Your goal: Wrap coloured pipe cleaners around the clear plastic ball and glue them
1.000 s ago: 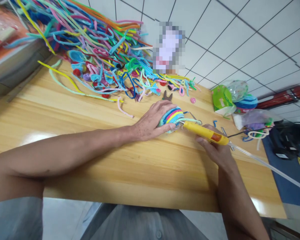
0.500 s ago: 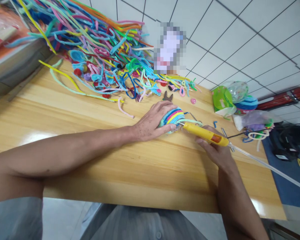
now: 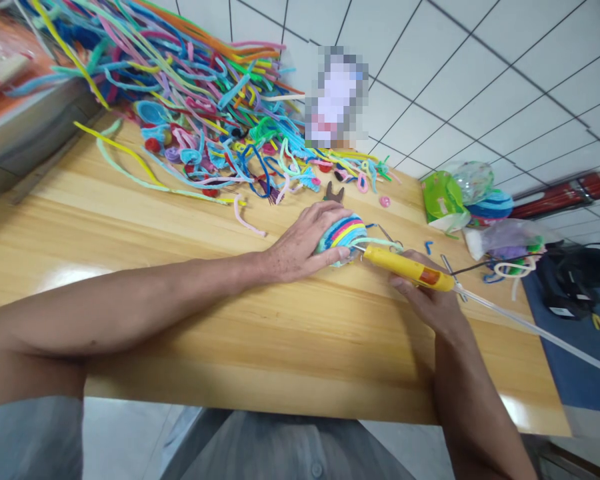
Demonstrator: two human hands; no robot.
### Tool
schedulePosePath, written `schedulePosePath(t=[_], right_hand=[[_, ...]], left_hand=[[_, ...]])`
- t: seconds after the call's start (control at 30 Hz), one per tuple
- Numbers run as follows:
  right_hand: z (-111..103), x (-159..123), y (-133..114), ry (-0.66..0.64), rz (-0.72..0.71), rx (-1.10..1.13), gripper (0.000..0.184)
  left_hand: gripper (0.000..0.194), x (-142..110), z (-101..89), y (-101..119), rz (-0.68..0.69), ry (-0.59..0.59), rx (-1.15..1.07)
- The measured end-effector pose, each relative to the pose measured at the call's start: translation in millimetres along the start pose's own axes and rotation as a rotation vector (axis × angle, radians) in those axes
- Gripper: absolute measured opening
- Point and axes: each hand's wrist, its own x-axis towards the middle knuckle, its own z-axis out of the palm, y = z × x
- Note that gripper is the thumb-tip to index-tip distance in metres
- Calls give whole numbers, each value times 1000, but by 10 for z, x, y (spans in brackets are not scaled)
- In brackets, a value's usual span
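Note:
My left hand (image 3: 300,243) is wrapped round a rounded piece striped with coloured pipe cleaners (image 3: 346,232) in blue, pink, yellow and pale green. A loose pale green pipe cleaner end (image 3: 383,243) sticks out from its right side. In my right hand (image 3: 427,297) is a yellow hot glue gun (image 3: 403,267), its metal nozzle at the piece's right edge near my left thumb. A long clear glue stick (image 3: 535,327) runs out of the gun's back. Whether fresh glue lies at the nozzle is too small to tell.
Pliers (image 3: 335,193) lie just behind the piece. A large heap of pipe cleaners (image 3: 195,100) fills the back left. At the right are a green packet (image 3: 441,200), a plastic bag (image 3: 505,240) and a black object (image 3: 575,283) on a blue mat. A blurred-out upright object (image 3: 336,97) stands behind.
The view has shifted very slightly. Both hands, the striped piece and the glue gun keep nearly the same places, with the nozzle still at the piece's edge.

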Motion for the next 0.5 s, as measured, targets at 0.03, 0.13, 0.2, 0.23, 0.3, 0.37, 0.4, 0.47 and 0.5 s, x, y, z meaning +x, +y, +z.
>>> schedulePosePath(t=[0.03, 0.13, 0.2, 0.23, 0.3, 0.37, 0.4, 0.47, 0.5], right_hand=[[-3, -1, 5, -2, -4, -3, 21], [-12, 1, 18, 3, 13, -18, 18], [-7, 3, 27, 19, 45, -32, 21], [1, 3, 32, 29, 65, -39, 24], [19, -5, 40, 51, 101, -45, 30], [15, -21, 45, 67, 137, -23, 35], [-9, -32, 49, 70, 160, 1, 36], [-119, -52, 69, 51, 210, 68, 40], [-206, -59, 92, 30, 229, 106, 44]], left_hand=[[64, -1, 1, -1, 2, 1, -2], [64, -3, 4, -5, 10, 5, -9], [64, -4, 2, -7, 8, 7, -19], [64, -3, 0, -7, 4, 6, -26], [65, -1, -10, -6, -5, -1, -35], [65, 1, -26, -5, -15, -10, -36], [65, 1, -35, -5, -22, -15, -33], [63, 0, -55, -2, -37, -23, -23], [63, -2, -64, 1, -43, -24, -16]])
